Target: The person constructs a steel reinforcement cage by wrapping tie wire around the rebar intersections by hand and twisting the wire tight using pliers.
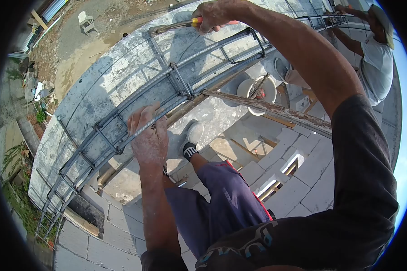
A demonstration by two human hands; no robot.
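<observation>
A long curved cage of steel rebar [156,86] with square stirrups crosses the view along a pale curved surface. My left hand [148,133] is wrapped round its near bar. Higher up, my right hand [218,14] grips the red and yellow handle of a pair of pincers [196,21]. The tool's metal jaws lie to the left, at the upper end of a stirrup leg; whether they touch it I cannot tell.
A white bucket [269,92] stands beyond a wooden plank [276,110]. A co-worker [377,58] works at the cage's far right end. Pale blocks [303,185] with openings lie below. Beyond the curved edge, a chair [87,22] stands on lower ground.
</observation>
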